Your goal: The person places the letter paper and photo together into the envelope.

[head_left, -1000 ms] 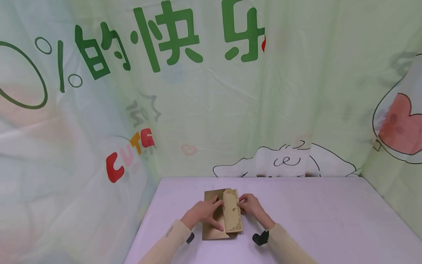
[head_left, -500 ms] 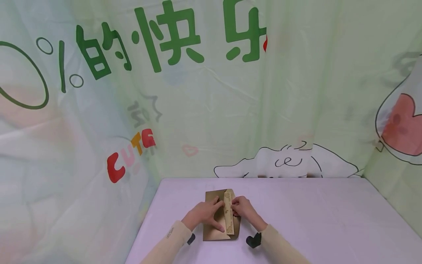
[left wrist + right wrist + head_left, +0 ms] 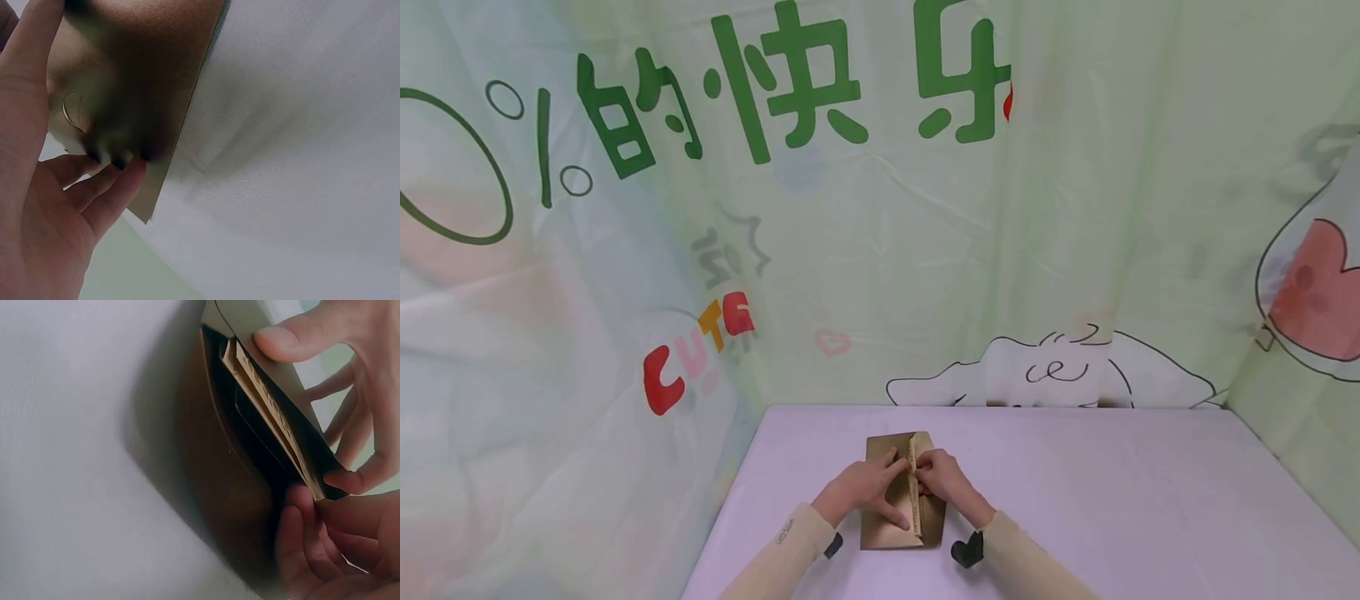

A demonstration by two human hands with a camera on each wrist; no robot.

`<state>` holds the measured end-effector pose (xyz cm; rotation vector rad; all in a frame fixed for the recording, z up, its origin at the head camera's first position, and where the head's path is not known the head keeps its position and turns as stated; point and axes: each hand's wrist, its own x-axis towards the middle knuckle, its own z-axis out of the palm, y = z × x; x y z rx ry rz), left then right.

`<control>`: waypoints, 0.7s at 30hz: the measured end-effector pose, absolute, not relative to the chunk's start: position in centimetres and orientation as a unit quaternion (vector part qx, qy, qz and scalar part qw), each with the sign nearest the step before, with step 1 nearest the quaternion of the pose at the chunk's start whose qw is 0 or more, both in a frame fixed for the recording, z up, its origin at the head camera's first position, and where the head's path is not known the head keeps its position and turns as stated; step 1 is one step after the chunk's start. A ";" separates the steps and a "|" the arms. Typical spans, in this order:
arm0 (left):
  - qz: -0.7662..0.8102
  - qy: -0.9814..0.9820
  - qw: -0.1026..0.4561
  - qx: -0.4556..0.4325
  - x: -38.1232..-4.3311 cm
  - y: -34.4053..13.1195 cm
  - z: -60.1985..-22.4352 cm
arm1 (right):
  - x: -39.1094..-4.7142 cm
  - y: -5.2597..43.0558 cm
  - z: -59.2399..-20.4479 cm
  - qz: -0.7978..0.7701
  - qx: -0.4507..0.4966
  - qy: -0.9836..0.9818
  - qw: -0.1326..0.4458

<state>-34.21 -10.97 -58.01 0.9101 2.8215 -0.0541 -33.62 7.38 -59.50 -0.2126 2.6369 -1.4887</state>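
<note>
A brown envelope [image 3: 891,539] lies on the table with its flap [image 3: 209,475] folded out to the right. Inside its mouth, a folded tan card [image 3: 265,403] with printed edges shows as a narrow strip along the opening. My right hand [image 3: 943,477] pinches the card's outer edge between thumb and fingers. Spread over the envelope's left side, my left hand [image 3: 867,486] presses it down, thumb toward the near end and a fingertip at the mouth's edge. In the left wrist view its fingertips touch the shiny envelope face [image 3: 184,37].
The table [image 3: 1112,500] has a pale lilac cover and reaches back to a hanging printed curtain [image 3: 880,275]. More curtain runs along the left and right sides. Dark bands [image 3: 967,550] sit at the wrists.
My right hand has moved left, sliding the card into the envelope, so its wide exposed face has shrunk to a thin strip. My left hand has stayed in place.
</note>
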 end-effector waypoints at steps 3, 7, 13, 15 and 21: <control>-0.017 0.947 0.090 0.309 -34.2 -11.1 -58.2 | -33.6 7.3 -59.8 -0.496 -0.081 0.863 0.051; -0.015 0.947 0.089 0.309 -34.2 -11.2 -58.3 | -33.6 7.1 -60.1 -0.501 -0.091 0.859 0.049; -0.015 0.948 0.090 0.306 -34.2 -11.3 -58.4 | -33.6 6.8 -60.2 -0.516 -0.096 0.850 0.041; -0.017 0.948 0.090 0.306 -34.2 -11.3 -58.4 | -33.6 6.8 -60.3 -0.519 -0.095 0.849 0.037; -0.019 0.946 0.092 0.310 -34.3 -11.3 -58.3 | -33.6 6.6 -60.3 -0.517 -0.084 0.851 0.027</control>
